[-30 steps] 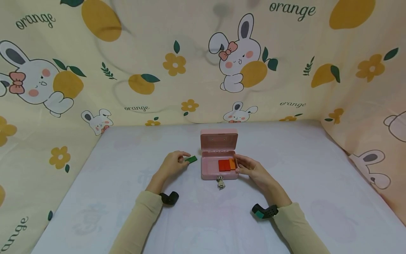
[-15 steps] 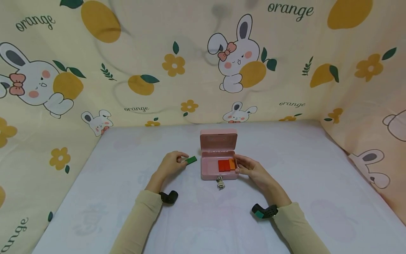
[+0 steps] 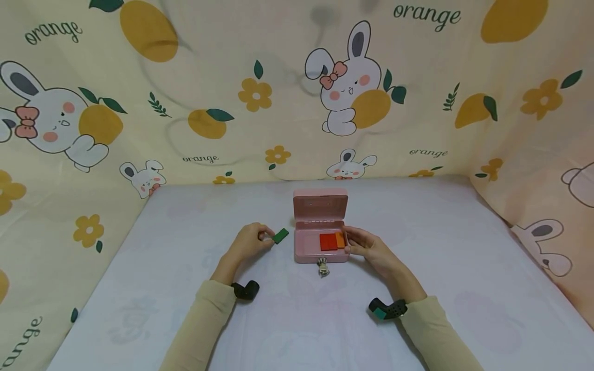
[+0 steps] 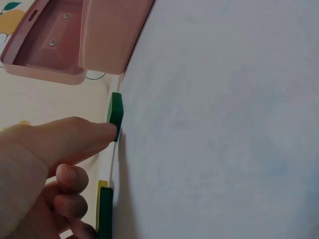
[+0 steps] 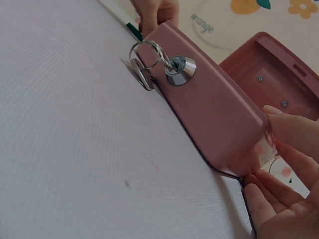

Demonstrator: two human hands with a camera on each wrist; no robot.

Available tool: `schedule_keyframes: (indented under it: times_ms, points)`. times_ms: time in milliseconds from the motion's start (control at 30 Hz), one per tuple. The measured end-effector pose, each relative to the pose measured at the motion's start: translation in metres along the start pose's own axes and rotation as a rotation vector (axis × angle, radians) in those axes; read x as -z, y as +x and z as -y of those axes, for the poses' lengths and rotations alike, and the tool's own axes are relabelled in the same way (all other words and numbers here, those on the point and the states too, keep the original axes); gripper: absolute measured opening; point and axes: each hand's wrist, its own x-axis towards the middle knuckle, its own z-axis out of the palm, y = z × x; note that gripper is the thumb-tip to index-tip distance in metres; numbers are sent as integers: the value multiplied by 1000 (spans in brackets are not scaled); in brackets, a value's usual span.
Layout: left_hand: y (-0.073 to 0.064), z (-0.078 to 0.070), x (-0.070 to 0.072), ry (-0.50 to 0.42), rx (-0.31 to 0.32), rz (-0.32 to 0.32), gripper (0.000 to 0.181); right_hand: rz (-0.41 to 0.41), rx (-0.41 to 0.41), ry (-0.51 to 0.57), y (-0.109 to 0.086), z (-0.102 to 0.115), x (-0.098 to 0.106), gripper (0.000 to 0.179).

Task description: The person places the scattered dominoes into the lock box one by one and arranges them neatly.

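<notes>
Cream cloth backdrop (image 3: pixel 283 56), printed with rabbits (image 3: pixel 341 118), oranges (image 3: pixel 204 128) and yellow flowers (image 3: pixel 254 84), encloses the white-covered tabletop (image 3: pixel 297 324) on far, left and right sides.

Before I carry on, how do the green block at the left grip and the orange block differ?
Place: the green block is outside the pink box, to its left; the orange block is inside it.
Pose: the green block slants, pinched in the left grip; the orange block lies roughly square with the pink box, beside red pieces.
Both look small beside the pink box.
</notes>
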Motion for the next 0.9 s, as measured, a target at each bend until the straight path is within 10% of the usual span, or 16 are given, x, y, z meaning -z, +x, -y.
schedule_keyframes:
  times_ms: [900]
  points:
    - [13,-10,5,-54,71,218,49,-7,-15,-2,1,-4,0,63]
